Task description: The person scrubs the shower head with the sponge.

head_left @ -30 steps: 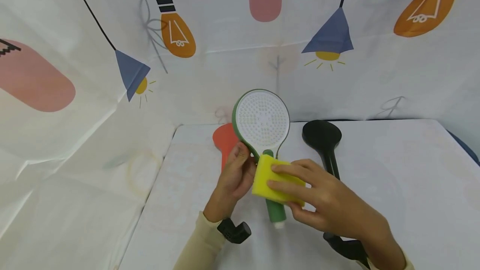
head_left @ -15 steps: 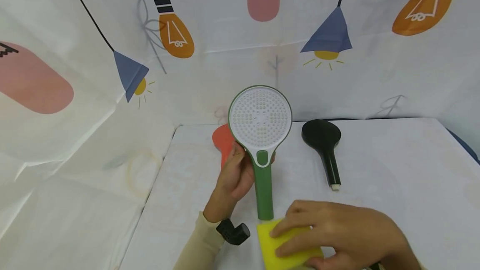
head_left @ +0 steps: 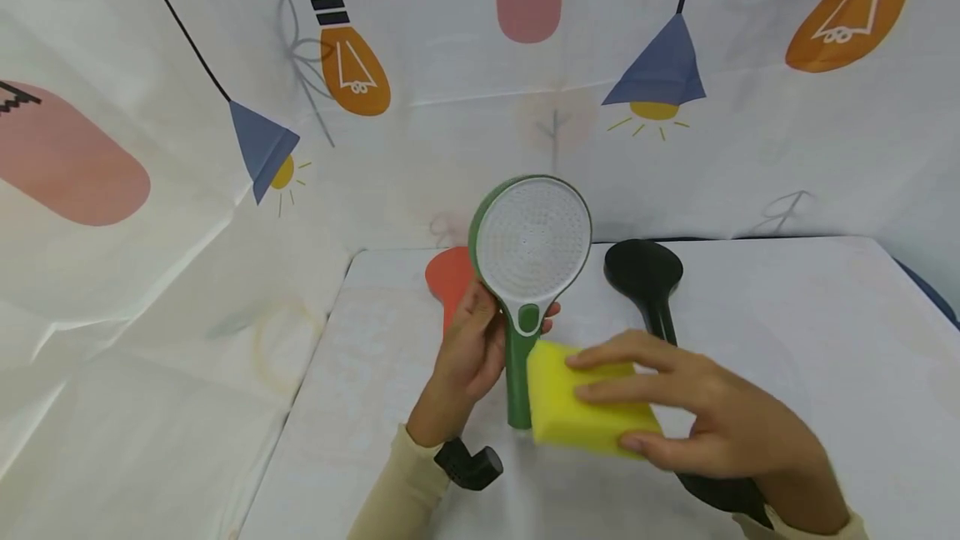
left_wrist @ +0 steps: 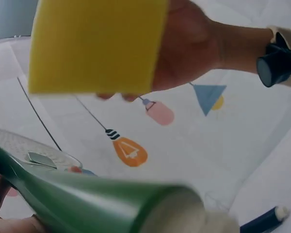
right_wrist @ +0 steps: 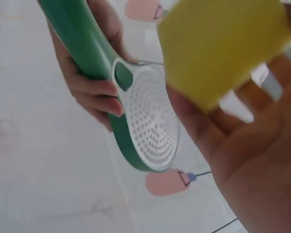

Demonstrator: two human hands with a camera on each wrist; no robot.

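A green shower head [head_left: 534, 240] with a white nozzle face stands upright in my left hand [head_left: 472, 348], which grips it around the neck below the face. My right hand [head_left: 705, 407] pinches a yellow sponge [head_left: 588, 407] between thumb and fingers. In the head view the sponge overlaps the right side of the green handle [head_left: 519, 382]. A gap shows between the sponge [left_wrist: 97, 48] and the handle [left_wrist: 116, 199] in the left wrist view. From the right wrist, the nozzle face [right_wrist: 153, 116] and the fingers wrapped behind it are visible.
Behind my left hand a red shower head [head_left: 448, 277] lies on the white table [head_left: 810, 373]. To the right lies a black shower head [head_left: 645, 273], its handle partly hidden by my right hand. A printed white cloth [head_left: 465, 132] hangs behind the table.
The sponge in my right hand dropped from the handle toward the table's front, then rose again beside the handle. The shower head's face turned toward me, then tilted slightly right.
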